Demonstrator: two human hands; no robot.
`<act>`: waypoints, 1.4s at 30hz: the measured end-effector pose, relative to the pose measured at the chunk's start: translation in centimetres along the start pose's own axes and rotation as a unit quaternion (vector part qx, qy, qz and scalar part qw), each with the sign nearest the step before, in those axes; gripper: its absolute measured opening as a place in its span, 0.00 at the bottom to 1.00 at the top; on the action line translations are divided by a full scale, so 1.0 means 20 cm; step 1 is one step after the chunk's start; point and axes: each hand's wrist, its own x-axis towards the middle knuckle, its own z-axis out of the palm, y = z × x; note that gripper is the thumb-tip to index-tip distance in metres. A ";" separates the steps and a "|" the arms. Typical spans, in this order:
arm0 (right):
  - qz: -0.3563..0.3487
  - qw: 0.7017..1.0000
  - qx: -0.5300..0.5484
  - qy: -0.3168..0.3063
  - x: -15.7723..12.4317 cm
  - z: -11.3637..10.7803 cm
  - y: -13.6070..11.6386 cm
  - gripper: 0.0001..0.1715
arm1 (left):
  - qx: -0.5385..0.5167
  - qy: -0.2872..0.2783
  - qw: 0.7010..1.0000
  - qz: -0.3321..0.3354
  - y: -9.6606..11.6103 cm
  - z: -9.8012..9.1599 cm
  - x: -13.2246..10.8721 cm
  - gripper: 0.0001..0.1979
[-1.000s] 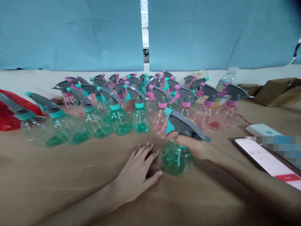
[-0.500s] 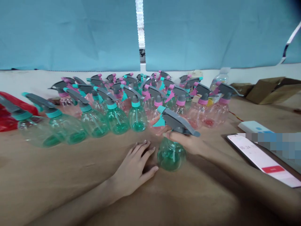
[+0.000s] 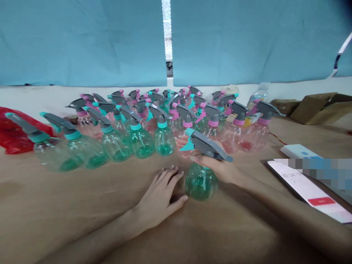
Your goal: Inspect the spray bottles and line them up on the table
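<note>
A spray bottle (image 3: 202,185) with a clear green body stands upright on the table in front of me. Its grey spray head has a turquoise nozzle and trigger and points left. My right hand (image 3: 211,163) is closed round the bottle's neck, thumb on the near side, with the other fingers reaching behind the trigger and partly hidden. Just left of the bottle, my left hand (image 3: 162,194) lies flat on the tabletop, open, fingers spread and holding nothing. Behind both hands runs a row of similar bottles, including a green bottle (image 3: 164,141) and a pink bottle (image 3: 232,135).
Several more spray bottles crowd the back of the brown table (image 3: 82,205). A red plastic bag (image 3: 19,141) lies at the left. On the right are a phone (image 3: 305,183), a white box (image 3: 299,151) and an open cardboard box (image 3: 319,108). A blue sheet (image 3: 82,40) hangs behind.
The view has shifted slightly, so the background bottles appear a little further right. My right hand stays at the bottle's neck, and its fingers look more stretched out. My left hand remains flat.
</note>
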 end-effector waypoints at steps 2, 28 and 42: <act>0.013 1.000 0.014 -0.007 0.00 0.00 0.00 0.18 | -0.017 0.002 1.000 -0.008 0.00 0.00 0.00 0.29; -0.053 0.995 0.061 -0.061 0.14 0.78 -0.23 0.13 | -0.197 0.145 0.954 -0.176 -0.12 -0.22 -0.55 0.36; -0.103 0.952 -0.025 -0.286 0.48 1.35 -0.44 0.21 | -0.120 0.291 0.899 -0.304 -0.49 -0.43 -1.03 0.29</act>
